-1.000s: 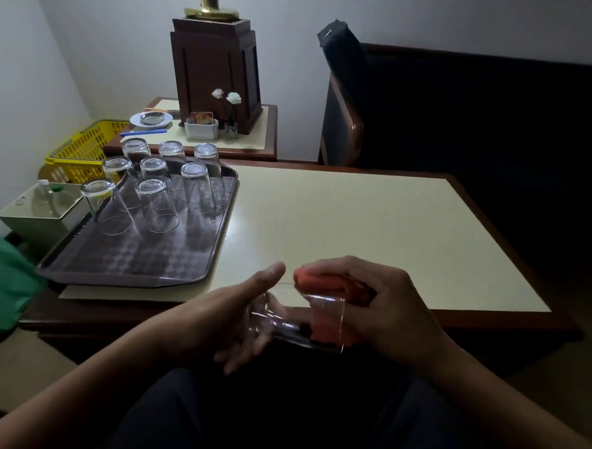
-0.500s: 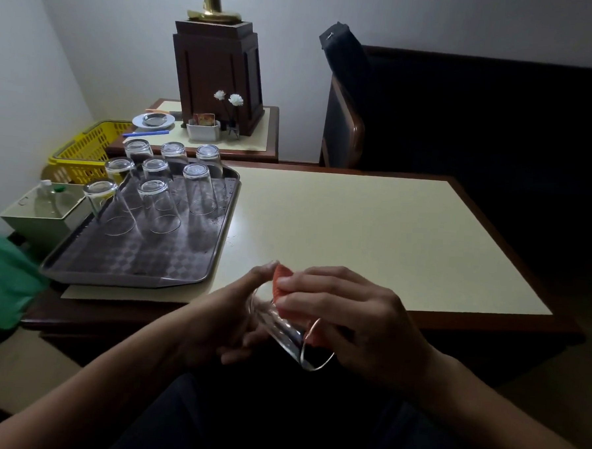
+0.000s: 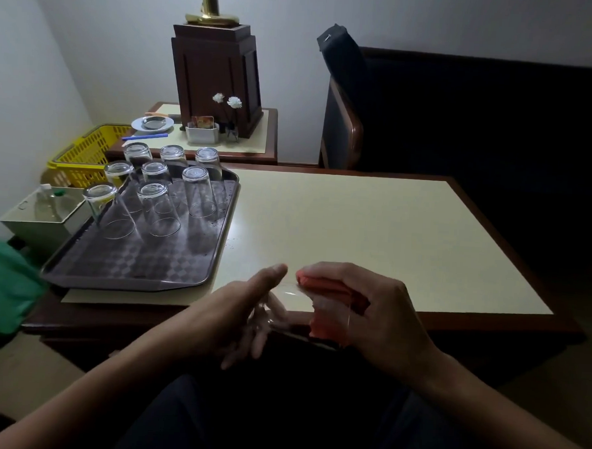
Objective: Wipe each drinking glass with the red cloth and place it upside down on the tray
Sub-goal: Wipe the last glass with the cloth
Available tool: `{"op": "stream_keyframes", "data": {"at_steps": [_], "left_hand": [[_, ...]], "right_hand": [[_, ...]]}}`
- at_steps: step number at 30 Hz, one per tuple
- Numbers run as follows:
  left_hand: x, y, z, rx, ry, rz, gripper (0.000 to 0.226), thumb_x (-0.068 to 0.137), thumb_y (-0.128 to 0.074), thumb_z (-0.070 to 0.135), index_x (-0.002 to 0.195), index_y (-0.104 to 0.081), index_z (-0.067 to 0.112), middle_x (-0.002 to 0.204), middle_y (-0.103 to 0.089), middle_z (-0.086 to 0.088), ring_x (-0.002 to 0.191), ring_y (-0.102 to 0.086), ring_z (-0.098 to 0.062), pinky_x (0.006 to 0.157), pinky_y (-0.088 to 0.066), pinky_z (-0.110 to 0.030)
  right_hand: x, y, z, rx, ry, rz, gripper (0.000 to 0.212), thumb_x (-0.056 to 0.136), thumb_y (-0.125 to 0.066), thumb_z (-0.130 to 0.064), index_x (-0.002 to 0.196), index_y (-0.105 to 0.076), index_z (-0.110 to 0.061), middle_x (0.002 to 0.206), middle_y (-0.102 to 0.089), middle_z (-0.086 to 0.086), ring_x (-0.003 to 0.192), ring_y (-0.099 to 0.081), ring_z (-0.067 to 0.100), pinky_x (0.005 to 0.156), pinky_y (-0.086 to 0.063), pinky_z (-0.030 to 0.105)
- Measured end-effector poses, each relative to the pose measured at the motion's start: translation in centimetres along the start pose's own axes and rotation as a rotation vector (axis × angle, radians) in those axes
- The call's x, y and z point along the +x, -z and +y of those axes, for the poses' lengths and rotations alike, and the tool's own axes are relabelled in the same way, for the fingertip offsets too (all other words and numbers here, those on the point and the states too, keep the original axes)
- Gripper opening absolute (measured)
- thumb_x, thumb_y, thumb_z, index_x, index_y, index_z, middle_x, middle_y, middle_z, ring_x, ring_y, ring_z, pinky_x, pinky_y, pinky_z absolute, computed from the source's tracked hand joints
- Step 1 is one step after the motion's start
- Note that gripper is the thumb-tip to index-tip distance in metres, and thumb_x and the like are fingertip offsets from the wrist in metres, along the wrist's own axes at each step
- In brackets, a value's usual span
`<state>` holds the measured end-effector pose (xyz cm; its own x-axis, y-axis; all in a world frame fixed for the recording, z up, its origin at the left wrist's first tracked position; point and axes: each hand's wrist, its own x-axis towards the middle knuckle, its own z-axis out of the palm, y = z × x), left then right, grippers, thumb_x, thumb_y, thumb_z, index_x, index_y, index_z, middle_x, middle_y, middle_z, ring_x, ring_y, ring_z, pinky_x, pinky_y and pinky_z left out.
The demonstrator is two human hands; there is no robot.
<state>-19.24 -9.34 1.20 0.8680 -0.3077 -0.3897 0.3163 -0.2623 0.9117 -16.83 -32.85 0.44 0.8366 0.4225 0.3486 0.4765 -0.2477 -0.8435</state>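
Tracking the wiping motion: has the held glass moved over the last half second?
Yes. The glass has swung from a mouth-down tilt back to nearly level along the table's near edge, red cloth at its mouth.

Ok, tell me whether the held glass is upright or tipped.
Tipped: the glass lies sideways, its mouth toward the red cloth.

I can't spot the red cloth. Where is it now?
The red cloth is low, right of centre in the head view, in the right hand, pressed on the glass the left hand holds, by the table edge.
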Motion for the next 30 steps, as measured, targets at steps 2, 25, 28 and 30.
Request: {"op": "stream_keyframes", "data": {"at_steps": [2,25,28,30], "left_hand": [[-0.1,-0.1,-0.2,0.012,0.029,-0.061,0.081,0.089,-0.044,0.084,0.103,-0.067,0.007,0.067,-0.062,-0.022,0.038,-0.045,-0.024,0.038,-0.027,-0.023],[0.9,-0.2,-0.8,-0.440,-0.222,0.025,0.087,0.067,-0.091,0.050,0.128,-0.056,-0.002,0.075,-0.063,-0.016,0.047,-0.057,-0.021,0.041,-0.041,-0.022],[1.5,-0.8,-1.2,-0.613,-0.160,0.114,0.089,0.065,-0.088,0.053,0.128,-0.060,-0.003,0.076,-0.057,-0.010,0.054,-0.052,-0.016,0.049,-0.038,-0.023],[1.8,-1.3,-1.4,-0.766,-0.141,0.103,0.091,0.071,-0.085,0.059,0.135,-0.060,0.000,0.088,-0.059,-0.009,0.075,-0.058,-0.020,0.072,-0.050,-0.031]], "right_hand": [[0.0,0.4,0.1,0.008,-0.003,-0.014,0.032,0.090,-0.083,-0.002,0.119,-0.079,-0.013,0.114,-0.081,-0.008,0.109,-0.076,0.006,0.092,-0.060,0.022],[0.1,-1.1,0.2,0.129,-0.360,0.130,0.027,0.090,-0.084,-0.013,0.113,-0.079,-0.025,0.102,-0.082,-0.010,0.097,-0.078,0.008,0.082,-0.058,0.020],[-0.2,-1.1,-0.2,-0.222,0.097,0.181,0.050,0.091,-0.081,-0.003,0.136,-0.070,-0.022,0.130,-0.075,-0.015,0.122,-0.068,-0.002,0.099,-0.056,0.018],[-0.1,-0.9,0.0,-0.342,0.327,0.062,0.060,0.090,-0.074,0.010,0.146,-0.062,-0.008,0.152,-0.062,0.002,0.144,-0.055,0.011,0.114,-0.051,0.031]]}}
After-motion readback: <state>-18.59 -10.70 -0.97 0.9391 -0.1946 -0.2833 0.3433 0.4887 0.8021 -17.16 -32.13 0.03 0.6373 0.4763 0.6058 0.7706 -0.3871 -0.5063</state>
